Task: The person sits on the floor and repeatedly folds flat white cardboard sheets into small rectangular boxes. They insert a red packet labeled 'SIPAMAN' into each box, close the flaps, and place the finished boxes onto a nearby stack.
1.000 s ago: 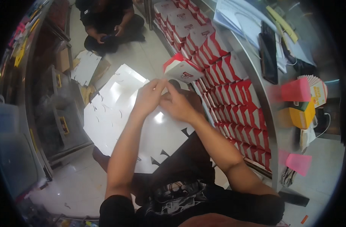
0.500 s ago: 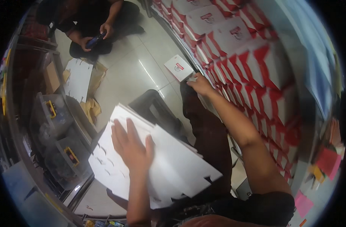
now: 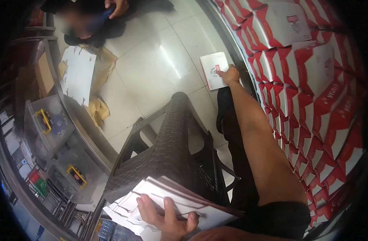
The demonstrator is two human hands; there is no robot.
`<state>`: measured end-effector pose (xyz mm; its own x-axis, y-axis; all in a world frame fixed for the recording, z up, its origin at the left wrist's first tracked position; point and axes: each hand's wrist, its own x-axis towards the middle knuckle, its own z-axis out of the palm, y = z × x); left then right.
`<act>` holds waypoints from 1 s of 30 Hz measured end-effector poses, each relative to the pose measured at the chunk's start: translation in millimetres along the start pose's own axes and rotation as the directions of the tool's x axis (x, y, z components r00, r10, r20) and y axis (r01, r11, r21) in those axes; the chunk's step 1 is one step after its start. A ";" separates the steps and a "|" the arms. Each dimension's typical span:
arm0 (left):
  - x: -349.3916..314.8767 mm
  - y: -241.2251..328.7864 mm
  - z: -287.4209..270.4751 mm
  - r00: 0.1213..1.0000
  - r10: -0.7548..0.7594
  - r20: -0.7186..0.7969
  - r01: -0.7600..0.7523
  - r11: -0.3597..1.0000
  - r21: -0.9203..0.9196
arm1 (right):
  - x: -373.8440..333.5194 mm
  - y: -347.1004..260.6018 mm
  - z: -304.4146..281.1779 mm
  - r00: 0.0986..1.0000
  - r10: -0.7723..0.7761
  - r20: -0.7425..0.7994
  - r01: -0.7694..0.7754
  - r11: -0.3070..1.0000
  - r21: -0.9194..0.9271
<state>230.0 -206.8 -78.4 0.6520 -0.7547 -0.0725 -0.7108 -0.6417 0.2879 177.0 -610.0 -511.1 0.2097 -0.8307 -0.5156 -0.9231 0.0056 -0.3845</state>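
Observation:
My right hand (image 3: pixel 231 76) reaches down to a white box (image 3: pixel 208 64) with a red-and-grey print by the foot of the shelf. Its thumb lies over the box's printed face and the other fingers are at the right edge, partly hidden. My left hand (image 3: pixel 168 219) rests, fingers spread, on a stack of flat white cut cardboard blanks (image 3: pixel 131 209) near my lap. The blanks lie loosely over one another, slots and flaps showing. A dark brown woven-pattern plastic stool (image 3: pixel 164 148) stands just beyond the stack.
Stacked red-and-white boxes (image 3: pixel 280 80) fill the right side. At left are clear plastic bins (image 3: pixel 67 172) with yellow latches. More white cardboard (image 3: pixel 77 76) lies on brown paper (image 3: pixel 98 112). Another person's hand (image 3: pixel 118 7) holds a dark device at the top left.
The view has shifted, showing more of the stool. My left hand and the blanks sit lower in view. My right hand has moved from the box's near corner onto its right side.

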 end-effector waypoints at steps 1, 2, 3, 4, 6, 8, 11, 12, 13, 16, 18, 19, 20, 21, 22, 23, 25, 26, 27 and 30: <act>-1.0 -3.2 0.2 1.000 0.017 0.006 -0.017 1.000 0.018 | -7.4 -4.5 -9.1 0.997 -0.049 0.060 0.047 0.998 0.035; -1.6 -5.8 -0.6 1.000 0.019 0.019 -0.019 0.999 -0.029 | -17.3 -11.9 -23.8 0.991 -0.089 0.105 0.083 0.995 0.061; -1.7 -7.2 -0.4 0.999 0.021 0.028 -0.019 0.998 -0.064 | -34.6 -22.1 -38.9 0.974 -0.214 0.072 0.214 0.977 0.011; -0.8 -8.0 -0.7 0.999 0.004 0.036 0.000 0.995 -0.104 | -54.7 -34.1 -59.7 0.955 -0.284 0.083 0.285 0.958 -0.001; 4.1 -9.9 -3.0 0.998 0.009 -0.061 -0.027 0.952 -0.306 | -98.7 -71.2 -109.5 0.901 -0.406 0.152 0.408 0.913 0.017; 9.2 -6.2 -10.4 0.979 0.021 -0.203 -0.123 0.857 -0.501 | -157.8 -106.6 -168.3 0.741 -0.671 -0.023 0.664 0.728 0.168; 12.4 7.5 -35.9 0.954 -0.177 -0.244 -0.077 0.638 -0.766 | -254.9 -137.8 -266.4 0.494 -0.861 -0.121 0.869 0.487 0.088; 14.0 13.3 -47.7 0.947 -0.141 -0.288 -0.132 0.647 -0.751 | -288.4 -138.9 -298.0 0.428 -0.901 -0.065 0.901 0.420 0.108; 17.7 20.0 -60.3 0.940 -0.125 -0.317 -0.165 0.649 -0.743 | -322.0 -136.5 -325.0 0.367 -0.930 -0.003 0.921 0.363 0.138; 19.1 32.5 -109.7 0.993 0.090 -0.077 -0.115 0.574 -0.811 | -415.8 -109.5 -372.4 0.286 -0.958 0.015 0.941 0.283 0.183; 20.6 42.7 -128.4 0.953 0.253 0.165 0.015 0.508 -0.861 | -458.5 -85.7 -376.9 0.367 -0.928 -0.060 0.911 0.346 0.224; 20.8 46.3 -133.3 0.930 0.318 0.186 0.011 0.481 -0.877 | -473.8 -71.5 -373.0 0.371 -0.920 -0.123 0.908 0.332 0.257; 23.1 48.4 -135.8 0.902 0.383 0.200 0.003 0.457 -0.890 | -486.3 -56.0 -365.3 0.459 -0.842 -0.284 0.865 0.351 0.358; 27.2 48.1 -136.7 0.912 0.331 0.243 0.051 0.495 -0.868 | -497.5 -38.2 -354.9 0.547 -0.726 -0.417 0.815 0.348 0.463; 34.6 51.3 -131.3 0.960 0.229 0.162 0.063 0.386 -0.920 | -506.2 -19.2 -343.4 0.622 -0.588 -0.516 0.767 0.328 0.551; 46.1 56.4 -122.3 0.990 0.103 0.093 0.061 0.273 -0.960 | -511.9 2.3 -334.4 0.694 -0.495 -0.522 0.719 0.449 0.530; 75.2 67.9 -100.9 0.998 -0.050 0.022 0.026 0.095 -0.995 | -527.4 43.3 -308.3 0.808 -0.360 -0.466 0.549 0.746 0.377; 95.3 76.0 -89.8 0.994 -0.100 0.041 0.044 0.035 -0.998 | -536.3 61.0 -293.5 0.881 -0.259 -0.397 0.374 0.894 0.248; 115.8 87.1 -77.2 0.993 -0.116 0.029 0.035 0.049 -0.998 | -543.6 72.9 -276.8 0.924 -0.244 -0.295 0.314 0.923 0.221; 173.6 137.9 -29.6 0.997 -0.017 0.069 0.069 0.007 -0.998 | -540.5 95.3 -252.4 0.947 -0.191 -0.260 0.240 0.955 0.173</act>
<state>252.9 -422.3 -23.0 0.6444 -0.7511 -0.1434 0.3038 0.0793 0.9494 -105.7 -301.0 -75.8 0.2913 -0.9319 -0.2158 -0.7756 -0.0980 -0.6236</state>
